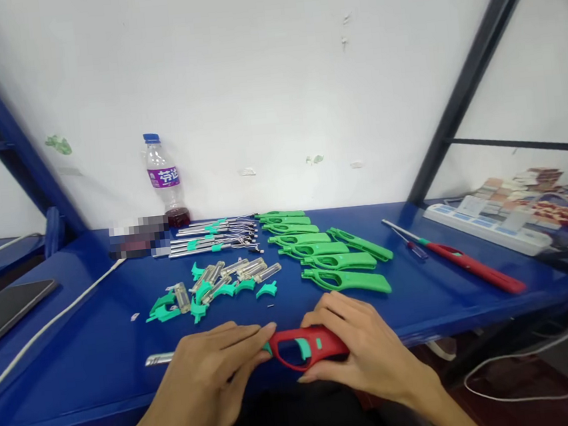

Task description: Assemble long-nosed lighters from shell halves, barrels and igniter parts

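Observation:
A red gas lighter (288,354) with a teal trigger lies level between my hands at the table's front edge. My left hand (213,367) is closed around its metal tube, whose tip shows past the knuckles on the left. My right hand (357,346) grips the red handle, thumb below and fingers above. Just beyond are green handle shells (345,281) in a column, loose teal triggers (266,290) and clear fuel tanks (268,273). Metal tubes with wires (201,246) lie in a row farther back.
A second red lighter (475,268) and a screwdriver (417,249) lie at the right, near a white power strip (486,228). A drink bottle (165,184) stands against the wall. On the left are a phone (12,313) and a white cable (54,325).

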`<action>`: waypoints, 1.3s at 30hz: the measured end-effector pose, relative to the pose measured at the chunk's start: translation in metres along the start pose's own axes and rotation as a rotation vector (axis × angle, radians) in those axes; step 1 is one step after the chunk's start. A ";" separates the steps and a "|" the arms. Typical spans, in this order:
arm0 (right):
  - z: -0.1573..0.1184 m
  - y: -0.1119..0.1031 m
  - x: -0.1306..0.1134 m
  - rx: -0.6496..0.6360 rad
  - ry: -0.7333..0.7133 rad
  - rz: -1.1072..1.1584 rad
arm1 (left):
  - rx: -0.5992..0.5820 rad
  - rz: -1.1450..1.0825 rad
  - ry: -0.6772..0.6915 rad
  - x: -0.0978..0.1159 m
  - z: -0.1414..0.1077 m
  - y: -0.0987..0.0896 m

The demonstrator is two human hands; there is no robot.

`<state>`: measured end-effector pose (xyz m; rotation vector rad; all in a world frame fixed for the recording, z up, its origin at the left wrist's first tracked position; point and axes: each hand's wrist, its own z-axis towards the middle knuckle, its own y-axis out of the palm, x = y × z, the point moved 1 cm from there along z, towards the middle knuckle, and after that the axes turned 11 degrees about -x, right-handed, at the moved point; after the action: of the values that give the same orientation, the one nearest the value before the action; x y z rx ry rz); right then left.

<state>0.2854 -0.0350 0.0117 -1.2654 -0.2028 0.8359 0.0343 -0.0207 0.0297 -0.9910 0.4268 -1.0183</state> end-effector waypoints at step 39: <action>-0.015 -0.022 0.020 0.111 0.210 0.383 | 0.111 0.157 -0.016 0.015 0.000 0.009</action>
<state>0.3178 -0.0348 0.0205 -1.2961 0.2593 1.0157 0.0463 -0.0320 0.0238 -0.8523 0.4232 -0.8823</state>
